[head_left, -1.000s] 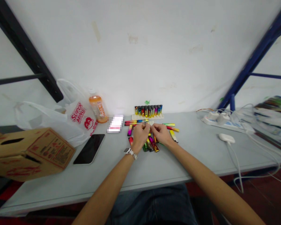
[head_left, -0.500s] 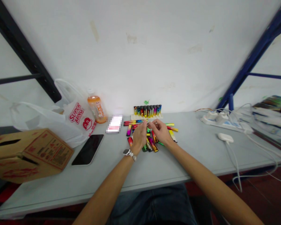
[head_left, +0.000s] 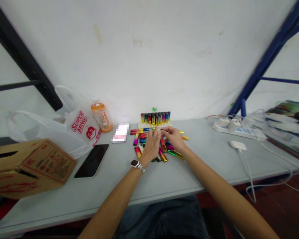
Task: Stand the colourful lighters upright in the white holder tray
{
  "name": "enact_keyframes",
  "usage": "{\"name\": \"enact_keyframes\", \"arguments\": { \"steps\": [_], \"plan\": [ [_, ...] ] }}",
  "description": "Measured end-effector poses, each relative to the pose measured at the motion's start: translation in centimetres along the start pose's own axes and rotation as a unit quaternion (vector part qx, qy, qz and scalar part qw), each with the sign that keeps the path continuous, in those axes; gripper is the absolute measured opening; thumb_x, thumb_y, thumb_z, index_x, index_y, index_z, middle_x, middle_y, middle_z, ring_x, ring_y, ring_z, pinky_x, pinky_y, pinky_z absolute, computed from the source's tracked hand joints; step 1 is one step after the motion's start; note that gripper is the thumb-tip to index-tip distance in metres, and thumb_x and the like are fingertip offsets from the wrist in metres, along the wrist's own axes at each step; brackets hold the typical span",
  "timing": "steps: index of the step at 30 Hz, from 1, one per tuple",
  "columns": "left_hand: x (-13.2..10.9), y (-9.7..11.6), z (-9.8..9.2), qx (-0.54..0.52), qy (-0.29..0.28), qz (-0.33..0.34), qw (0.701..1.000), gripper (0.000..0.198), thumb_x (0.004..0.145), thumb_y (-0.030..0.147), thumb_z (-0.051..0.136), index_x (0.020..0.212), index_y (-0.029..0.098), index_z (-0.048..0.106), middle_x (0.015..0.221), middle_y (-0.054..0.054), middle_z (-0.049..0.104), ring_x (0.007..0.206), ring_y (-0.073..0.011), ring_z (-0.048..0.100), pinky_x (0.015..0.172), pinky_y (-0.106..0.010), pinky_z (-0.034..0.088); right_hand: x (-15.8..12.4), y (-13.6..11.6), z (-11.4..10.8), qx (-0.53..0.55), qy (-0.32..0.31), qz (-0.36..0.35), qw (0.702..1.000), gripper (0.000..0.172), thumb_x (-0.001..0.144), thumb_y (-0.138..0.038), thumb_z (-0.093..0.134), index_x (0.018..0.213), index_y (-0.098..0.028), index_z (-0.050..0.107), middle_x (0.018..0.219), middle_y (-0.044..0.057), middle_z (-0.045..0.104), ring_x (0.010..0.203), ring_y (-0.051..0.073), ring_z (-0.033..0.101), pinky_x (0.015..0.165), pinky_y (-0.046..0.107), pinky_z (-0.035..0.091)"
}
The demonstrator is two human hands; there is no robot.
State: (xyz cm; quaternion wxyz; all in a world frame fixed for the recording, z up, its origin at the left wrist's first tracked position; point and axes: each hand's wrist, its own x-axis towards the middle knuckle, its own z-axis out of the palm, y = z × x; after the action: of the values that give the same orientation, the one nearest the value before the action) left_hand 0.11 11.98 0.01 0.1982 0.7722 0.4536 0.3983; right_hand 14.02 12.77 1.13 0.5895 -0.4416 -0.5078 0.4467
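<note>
Both hands work at the loose lighters (head_left: 173, 153), which lie in a heap on the table (head_left: 164, 181) just in front of the rack of standing lighters (head_left: 155, 118). The left hand (head_left: 151, 146) lies palm down over the heap with its fingers curled. The right hand (head_left: 173, 138) sits beside it, fingertips meeting the left's just short of the rack. Whether either hand grips a lighter cannot be told. Judgement: sorting at the heap is in hand, and a further pick calls for singling one lighter out of a crossed, touching pile. Left of the rack are a bottle (head_left: 99, 114), a plastic bag (head_left: 81, 124), a phone (head_left: 91, 161) and a cardboard box (head_left: 32, 166). Right of the rack is a power strip (head_left: 233, 127) with trailing cables (head_left: 249, 172). Only loose lighters lie between the hands and the rack.
</note>
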Motion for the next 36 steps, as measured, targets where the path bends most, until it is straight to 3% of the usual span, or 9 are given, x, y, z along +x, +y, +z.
{"name": "enact_keyframes", "arguments": {
  "steps": [4, 7, 10, 13, 19, 30, 33, 36],
  "plan": [
    [0.3, -0.5, -0.2, 0.007, 0.053, 0.0, 0.999, 0.047, 0.102, 0.046, 0.03, 0.135, 0.022, 0.051, 0.12, -0.011, 0.057, 0.121, -0.0237, 0.05, 0.111, -0.044, 0.038, 1.2, -0.3, -1.4, 0.02, 0.013, -0.026, 0.999, 0.043, 0.064, -0.049, 0.081, 0.086, -0.017, 0.064, 0.073, 0.001, 0.066, 0.063, 0.017, 0.067, 0.052, 0.03, 0.059],
    [0.7, -1.2, -0.8, 0.029, 0.085, 0.007, 0.996, 0.027, 0.096, 0.037, 0.049, 0.114, 0.019, 0.059, 0.108, -0.01, 0.061, 0.107, -0.0232, 0.057, 0.101, -0.041, 0.045, 3.2, -0.5, -3.2, -0.029, 0.039, -0.085, 0.995, 0.039, 0.068, -0.045, 0.078, 0.091, -0.018, 0.063, 0.076, 0.001, 0.066, 0.065, 0.017, 0.067, 0.056, 0.031, 0.06],
    [1.0, -1.8, -1.4, 0.076, 0.064, 0.014, 0.995, 0.007, 0.09, 0.026, 0.058, 0.089, 0.019, 0.06, 0.092, -0.006, 0.062, 0.094, -0.022, 0.059, 0.09, -0.038, 0.048, 6.0, -0.6, -4.9, -0.111, 0.063, -0.139, 0.982, 0.034, 0.072, -0.041, 0.073, 0.094, -0.019, 0.061, 0.082, 0.001, 0.066, 0.066, 0.016, 0.067, 0.057, 0.031, 0.059],
    [1.0, -1.9, -1.8, 0.133, 0.04, 0.006, 0.99, 0.012, 0.087, 0.027, 0.062, 0.078, 0.02, 0.059, 0.09, -0.006, 0.062, 0.093, -0.0235, 0.059, 0.087, -0.038, 0.047, 8.7, -0.6, -5.8, -0.223, 0.053, -0.177, 0.957, 0.025, 0.076, -0.036, 0.067, 0.092, -0.019, 0.061, 0.085, 0.002, 0.067, 0.069, 0.016, 0.066, 0.064, 0.031, 0.057],
    [0.6, -1.4, -1.8, 0.191, 0.016, -0.019, 0.981, 0.018, 0.085, 0.036, 0.065, 0.077, 0.02, 0.062, 0.093, -0.007, 0.063, 0.098, -0.0257, 0.057, 0.088, -0.038, 0.045, 12.1, -0.5, -5.6, -0.378, -0.01, -0.218, 0.9, 0.017, 0.077, -0.024, 0.062, 0.09, -0.015, 0.065, 0.083, 0.004, 0.07, 0.075, 0.017, 0.064, 0.076, 0.031, 0.051],
    [0.9, -1.3, -2.7, 0.223, -0.016, -0.055, 0.973, 0.02, 0.085, 0.04, 0.062, 0.085, 0.021, 0.067, 0.103, -0.008, 0.067, 0.106, -0.0289, 0.057, 0.093, -0.043, 0.041, 13.8, -0.7, -5.9, -0.409, -0.096, -0.18, 0.89, 0.012, 0.076, -0.016, 0.065, 0.087, -0.013, 0.07, 0.077, 0.003, 0.071, 0.07, 0.015, 0.062, 0.071, 0.027, 0.048],
    [1.1, -1.4, -3.5, 0.225, -0.032, -0.07, 0.971, 0.016, 0.084, 0.035, 0.06, 0.087, 0.021, 0.067, 0.102, -0.008, 0.069, 0.107, -0.0299, 0.058, 0.095, -0.045, 0.041, 13.8, -0.6, -5.8, -0.427, -0.086, -0.172, 0.884, 0.015, 0.079, -0.015, 0.063, 0.091, -0.013, 0.073, 0.083, 0.004, 0.07, 0.072, 0.016, 0.062, 0.074, 0.028, 0.05],
    [1.3, -1.8, -4.1, 0.219, -0.056, -0.073, 0.971, 0.015, 0.081, 0.031, 0.061, 0.09, 0.021, 0.069, 0.104, -0.008, 0.07, 0.11, -0.0313, 0.058, 0.098, -0.047, 0.04, 13.2, -0.4, -5.6, -0.487, -0.039, -0.193, 0.851, 0.019, 0.083, -0.02, 0.065, 0.097, -0.016, 0.077, 0.099, 0.008, 0.066, 0.083, 0.018, 0.063, 0.083, 0.031, 0.05]
  ]
}}
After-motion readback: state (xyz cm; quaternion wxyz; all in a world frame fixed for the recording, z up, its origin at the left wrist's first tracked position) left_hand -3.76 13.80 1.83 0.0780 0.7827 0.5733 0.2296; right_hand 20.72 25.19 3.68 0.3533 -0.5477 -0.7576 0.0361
